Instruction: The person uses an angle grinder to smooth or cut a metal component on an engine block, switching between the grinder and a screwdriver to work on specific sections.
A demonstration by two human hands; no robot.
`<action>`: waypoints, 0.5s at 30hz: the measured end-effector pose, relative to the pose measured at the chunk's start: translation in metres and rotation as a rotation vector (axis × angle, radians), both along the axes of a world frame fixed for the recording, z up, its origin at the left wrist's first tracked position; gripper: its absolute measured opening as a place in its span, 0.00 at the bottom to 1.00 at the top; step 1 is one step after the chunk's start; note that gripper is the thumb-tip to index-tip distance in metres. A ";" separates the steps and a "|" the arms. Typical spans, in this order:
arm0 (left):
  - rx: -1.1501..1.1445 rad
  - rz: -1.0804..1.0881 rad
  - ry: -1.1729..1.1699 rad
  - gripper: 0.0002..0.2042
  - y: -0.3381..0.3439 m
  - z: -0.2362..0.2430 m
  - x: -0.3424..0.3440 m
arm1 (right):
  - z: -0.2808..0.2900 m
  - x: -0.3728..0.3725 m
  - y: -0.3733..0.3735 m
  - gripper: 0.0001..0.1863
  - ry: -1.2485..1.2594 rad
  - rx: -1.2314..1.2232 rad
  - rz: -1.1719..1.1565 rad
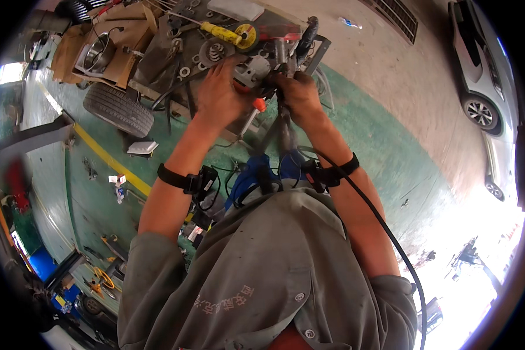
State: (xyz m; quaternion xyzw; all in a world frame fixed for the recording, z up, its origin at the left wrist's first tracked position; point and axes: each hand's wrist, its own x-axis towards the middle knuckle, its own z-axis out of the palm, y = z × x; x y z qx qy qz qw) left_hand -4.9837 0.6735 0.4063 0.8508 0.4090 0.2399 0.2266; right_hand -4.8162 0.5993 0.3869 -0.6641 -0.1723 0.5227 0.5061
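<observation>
At the near edge of a cluttered metal workbench (157, 87), my left hand (220, 96) is closed around a power tool with a grey metal head (254, 70) and an orange-red part below it; it looks like an angle grinder. My right hand (301, 98) is closed beside it, its fingertips on a small dark part I cannot make out. Just beyond my hands stands a red-topped bench vise (280, 33). A yellow-handled screwdriver (220, 32) lies on the bench near a yellow-centred disc (248, 37). Grey toothed metal parts (214, 52) lie beyond my left hand.
A cardboard box (119, 44) holds a round metal bowl (100, 53). Below it a tyre (118, 109) leans by the bench, near a pleated filter (143, 148) on the green floor. A black cable (385, 224) runs past my right arm. A silver car (496, 76) stands at right.
</observation>
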 end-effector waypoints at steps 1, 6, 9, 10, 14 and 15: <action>-0.002 -0.017 -0.014 0.31 0.002 -0.001 0.000 | -0.001 -0.001 0.000 0.12 0.005 -0.002 -0.014; -0.033 -0.005 -0.025 0.31 0.003 0.000 -0.001 | -0.009 0.001 -0.001 0.13 -0.024 0.038 0.019; -0.051 0.003 -0.004 0.31 0.005 0.000 -0.002 | -0.008 0.003 -0.004 0.17 -0.086 0.045 0.054; -0.040 0.001 -0.003 0.32 0.006 -0.001 -0.004 | -0.002 0.002 -0.004 0.19 -0.114 0.033 0.060; -0.004 -0.005 0.014 0.32 0.014 -0.013 -0.004 | -0.018 0.008 -0.006 0.29 -0.349 0.202 0.028; -0.075 -0.007 0.059 0.35 0.015 -0.010 -0.003 | -0.013 0.008 -0.005 0.32 -0.324 0.240 0.078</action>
